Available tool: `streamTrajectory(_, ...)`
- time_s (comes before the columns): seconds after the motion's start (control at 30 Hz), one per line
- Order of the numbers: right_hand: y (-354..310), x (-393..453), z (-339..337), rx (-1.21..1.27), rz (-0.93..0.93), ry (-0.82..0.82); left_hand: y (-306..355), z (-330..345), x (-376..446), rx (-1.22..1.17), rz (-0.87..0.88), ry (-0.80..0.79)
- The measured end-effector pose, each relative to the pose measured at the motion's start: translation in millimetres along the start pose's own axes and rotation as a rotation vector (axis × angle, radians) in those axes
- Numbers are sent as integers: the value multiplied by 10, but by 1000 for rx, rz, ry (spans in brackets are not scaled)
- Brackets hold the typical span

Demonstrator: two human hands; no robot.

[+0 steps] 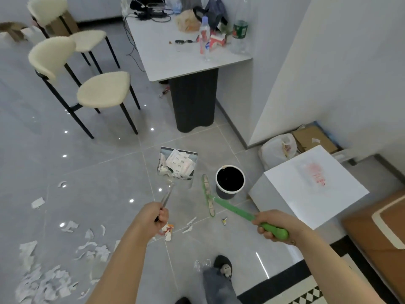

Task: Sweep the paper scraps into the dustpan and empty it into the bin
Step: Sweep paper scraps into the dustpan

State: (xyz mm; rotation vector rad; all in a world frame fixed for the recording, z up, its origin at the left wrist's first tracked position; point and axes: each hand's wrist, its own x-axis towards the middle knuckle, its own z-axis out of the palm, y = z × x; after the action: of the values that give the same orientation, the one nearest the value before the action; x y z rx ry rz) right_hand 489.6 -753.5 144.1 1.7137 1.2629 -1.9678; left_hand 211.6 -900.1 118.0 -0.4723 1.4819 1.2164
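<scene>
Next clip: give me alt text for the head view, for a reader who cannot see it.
The left hand holds a dustpan loaded with paper scraps beside an open black bin, while the right hand grips a green broom. More paper scraps litter the grey tile floor lower left; chairs and a cluttered table stand behind.

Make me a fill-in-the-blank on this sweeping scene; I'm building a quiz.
1. The left hand holds the dustpan, which contains paper ____.
2. The right hand grips a ____ broom.
3. The bin stands on the floor to the ____ of the dustpan.

Missing: scraps; green; right
</scene>
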Motion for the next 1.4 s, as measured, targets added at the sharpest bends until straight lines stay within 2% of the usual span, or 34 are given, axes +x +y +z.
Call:
streamTrajectory(0.3,714,-386,441,102,43,120,-138,-256,-292,118,-4,-105)
streamTrajectory(0.5,928,-361,396,143,105,160,-241,-199,-457,117,-9,-132)
streamTrajectory(0.67,925,-29,163,112,127,159,-340,-106,-451,82,2,-103)
streamTrajectory(0.87,941,437,-199,-132,174,148,-534,161,-338,41,19,-25)
streamTrajectory(0.97,1102,579,-219,-82,191,69,-619,291,-253,20,-1,6)
streamTrajectory(1.07,1286,672,-54,9,209,42,-663,340,-158,-38,0,7)
streamTrajectory(1.2,1597,845,388,-104,283,17,-724,298,-41,-66,-9,12)
streamTrajectory(1.3,1978,1090,674,-78,348,28,-739,232,-23,-68,-12,9)
streamTrajectory(1.4,2426,1380,806,-43,362,-41,-728,132,-26,-71,-28,0)
